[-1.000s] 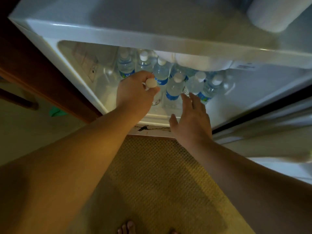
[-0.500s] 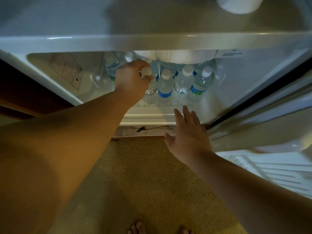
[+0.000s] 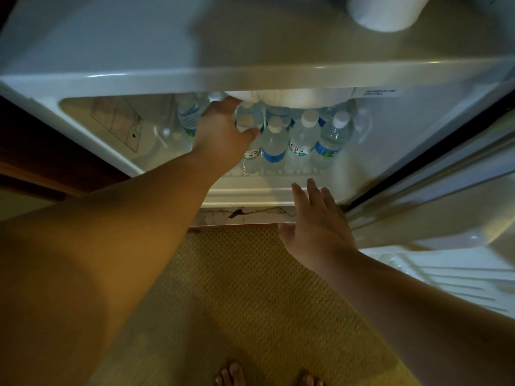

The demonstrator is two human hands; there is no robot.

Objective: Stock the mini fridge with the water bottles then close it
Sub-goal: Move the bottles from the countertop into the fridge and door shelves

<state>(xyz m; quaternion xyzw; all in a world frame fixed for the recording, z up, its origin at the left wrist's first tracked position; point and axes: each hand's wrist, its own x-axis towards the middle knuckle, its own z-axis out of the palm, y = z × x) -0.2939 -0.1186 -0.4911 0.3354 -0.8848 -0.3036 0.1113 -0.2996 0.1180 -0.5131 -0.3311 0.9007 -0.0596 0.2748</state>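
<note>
Reaching into the open white mini fridge point(image 3: 92, 151), my left hand point(image 3: 220, 135) has its fingers curled round the neck of a clear plastic water bottle point(image 3: 249, 146) with a white cap, which stands upright at the left end of the front row on the fridge floor. Just to its right three more clear bottles stand side by side: one with a blue label point(image 3: 274, 146), one with a white and green label point(image 3: 303, 137), and one with a blue and green label point(image 3: 330, 142). More bottles point(image 3: 191, 115) crowd behind them, partly hidden under the white compartment at the fridge's top. My right hand point(image 3: 317, 227) hovers in front of the fridge's lower front edge, fingers straight and spread, holding nothing and touching nothing that I can tell. The white fridge door point(image 3: 446, 254) stands open at my right, its ribbed inner shelf showing. A white paper roll point(image 3: 387, 9) sits on top of the fridge. Beneath me lies a tan woven mat point(image 3: 250, 302), with my bare toes point(image 3: 231, 376) at its near edge.
</note>
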